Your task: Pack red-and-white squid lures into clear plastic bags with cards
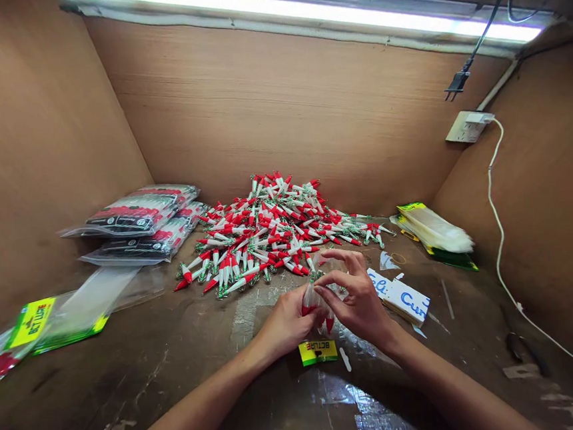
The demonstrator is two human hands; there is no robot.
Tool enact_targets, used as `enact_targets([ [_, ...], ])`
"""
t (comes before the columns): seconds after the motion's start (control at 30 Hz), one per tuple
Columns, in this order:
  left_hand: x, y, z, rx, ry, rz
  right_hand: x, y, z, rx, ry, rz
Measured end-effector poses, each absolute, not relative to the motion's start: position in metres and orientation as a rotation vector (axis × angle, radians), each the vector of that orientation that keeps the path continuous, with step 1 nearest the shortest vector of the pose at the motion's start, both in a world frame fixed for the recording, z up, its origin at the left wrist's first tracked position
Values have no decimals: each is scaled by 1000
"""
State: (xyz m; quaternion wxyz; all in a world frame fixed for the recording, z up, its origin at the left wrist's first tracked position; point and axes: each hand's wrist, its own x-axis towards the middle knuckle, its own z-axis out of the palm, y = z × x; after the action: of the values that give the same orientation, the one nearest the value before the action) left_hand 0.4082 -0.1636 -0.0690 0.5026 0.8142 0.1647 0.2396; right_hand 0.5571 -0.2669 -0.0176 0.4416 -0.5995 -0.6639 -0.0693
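Fingers of our left hand (288,318) squeeze a clear bag (312,298) in front of the heap of red and white lures (268,230) on the tabletop (179,358). Our right hand (360,300) bends its fingers close by the bag's top; we can't tell if they pinch it. Our hands hide much of the bag and the red tips (330,323) by it.

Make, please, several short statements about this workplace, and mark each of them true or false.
1. The left hand holds a clear bag. True.
2. The right hand is reaching into the lure pile. False: the right hand is at the clear bag.
3. Filled plastic packs are stacked left of the lure pile. True.
4. The hanging black plug is in the outlet. False: the black plug hangs free.
5. The tube light is lit. True.
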Motion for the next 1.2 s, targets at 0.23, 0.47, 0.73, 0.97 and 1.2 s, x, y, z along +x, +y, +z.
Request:
enact_targets([
  [0.23, 406, -165, -60, 1954, 362, 524, 567, -268, -13, -1397, -1762, -199],
  [0.47, 405, -158, -62, 1955, 415, 405, 577, -267, -11, -1537, -1647, -57],
  [0.73, 384, -133, -64, 2058, 419, 0, 608, -256, -42, -1821, -1701, 671],
  [0.97, 384, -126, -60, 2275, 661, 240, 616, -255, -59, -1788, -1632, 612],
  [1.2, 399, -138, -73, 2281, 794, 287, 608, -253, -73, -1753, -1748, 488],
])
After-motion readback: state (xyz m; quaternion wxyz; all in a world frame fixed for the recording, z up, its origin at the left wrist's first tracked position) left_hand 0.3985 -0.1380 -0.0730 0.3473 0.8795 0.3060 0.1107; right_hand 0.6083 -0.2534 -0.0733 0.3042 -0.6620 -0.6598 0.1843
